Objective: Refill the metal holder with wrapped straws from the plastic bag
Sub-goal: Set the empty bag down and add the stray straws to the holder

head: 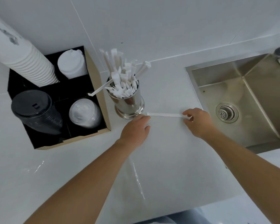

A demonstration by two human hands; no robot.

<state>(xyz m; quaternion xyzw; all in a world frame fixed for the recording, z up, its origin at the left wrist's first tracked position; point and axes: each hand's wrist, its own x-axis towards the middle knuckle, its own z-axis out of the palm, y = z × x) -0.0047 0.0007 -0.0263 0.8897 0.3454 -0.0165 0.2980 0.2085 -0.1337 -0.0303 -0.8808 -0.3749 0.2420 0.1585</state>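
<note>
wall: pale tiles | counter: white, glossy | sink: steel, right

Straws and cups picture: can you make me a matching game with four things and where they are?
Things:
1. metal holder
2. loose straw
3. black lids
4. drain

Places:
A. in the sink
B. between both hands
C. in the black organizer
D. standing on the counter, full of straws

Pairs: 1-D, 2-B, 3-C, 4-A
</note>
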